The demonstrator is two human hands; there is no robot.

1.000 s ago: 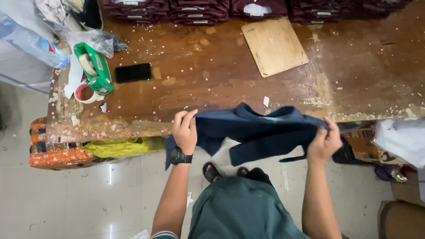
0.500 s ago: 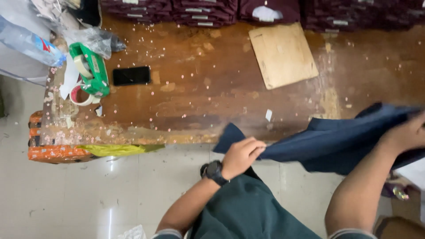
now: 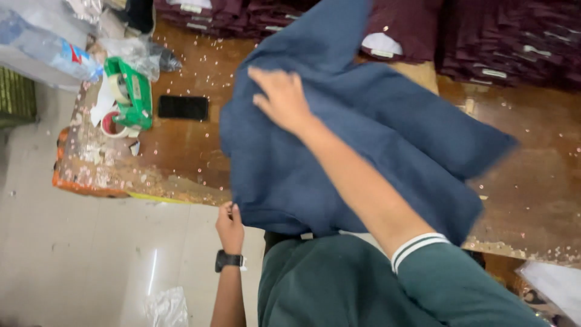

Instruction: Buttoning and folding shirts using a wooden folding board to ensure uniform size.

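Swung up over the table, navy garment (image 3: 363,151) lies under flat-open right hand (image 3: 281,100), left hand (image 3: 230,224) pinching its corner.

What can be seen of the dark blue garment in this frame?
The dark blue garment is a plain, soft woven-looking cloth, spread loosely over the near part of the worn wooden table, its upper end lifted and blurred. The right hand lies flat on top of it with fingers spread; the left hand pinches its lower left corner at the table's edge. Its folds hide its cut, and no buttons or labels show.
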